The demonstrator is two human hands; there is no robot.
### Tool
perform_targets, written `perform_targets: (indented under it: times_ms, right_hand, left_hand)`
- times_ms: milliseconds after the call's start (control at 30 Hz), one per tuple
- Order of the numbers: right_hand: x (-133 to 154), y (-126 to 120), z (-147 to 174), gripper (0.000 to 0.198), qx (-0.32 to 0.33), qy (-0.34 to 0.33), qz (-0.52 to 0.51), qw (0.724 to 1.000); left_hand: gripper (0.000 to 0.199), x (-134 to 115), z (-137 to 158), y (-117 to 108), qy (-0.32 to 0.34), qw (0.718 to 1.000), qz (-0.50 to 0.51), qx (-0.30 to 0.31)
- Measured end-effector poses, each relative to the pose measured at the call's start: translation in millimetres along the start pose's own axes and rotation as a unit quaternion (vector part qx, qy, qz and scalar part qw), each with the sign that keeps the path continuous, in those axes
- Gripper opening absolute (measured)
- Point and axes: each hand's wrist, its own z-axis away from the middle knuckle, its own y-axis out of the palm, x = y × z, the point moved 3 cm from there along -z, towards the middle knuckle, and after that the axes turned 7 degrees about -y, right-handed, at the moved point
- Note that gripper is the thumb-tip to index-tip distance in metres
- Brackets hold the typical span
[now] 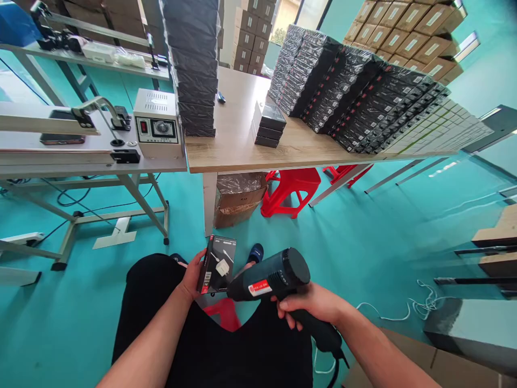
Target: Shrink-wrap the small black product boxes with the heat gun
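In the head view my left hand (192,277) grips the left edge of a small black box (220,265). A white charger and cable are printed on its front, and a red strip runs along its side. My right hand (302,305) is wrapped round the handle of a black hair dryer (271,275) with a red and white label. Its nozzle points left, at the lower right corner of the box; I cannot tell whether they touch. A power cord trails down from the handle. Both things are held above my lap.
Ahead stands a wooden table (242,153) with a short stack of black boxes (269,125) and tall wrapped stacks (355,91). Left is a sealing machine with a control box (157,124). Below are a carton (238,202) and a red stool (293,188). A white cord (424,307) lies right.
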Motion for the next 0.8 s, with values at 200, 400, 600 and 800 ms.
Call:
perform_targets:
  times_ms: [200, 400, 600, 800]
  right_hand:
    - [16, 8, -17, 0.030, -0.128, -0.102, -0.072, 0.984]
    - [34, 43, -12, 0.013, 0.058, -0.072, 0.046, 0.995]
    - [34, 33, -16, 0.020, 0.001, -0.101, 0.031, 0.994]
    - [25, -5, -25, 0.027, -0.138, -0.086, -0.007, 0.987]
  left_hand:
    - [0.048, 2, 0, 3, -0.018, 1.000, -0.001, 0.004]
    - [0.045, 3, 1, -2, -0.020, 0.999, -0.019, -0.025]
    - [0.042, 2, 2, 0, -0.015, 0.999, -0.003, -0.028]
    - [0.042, 0, 3, 1, -0.005, 1.000, 0.016, -0.003]
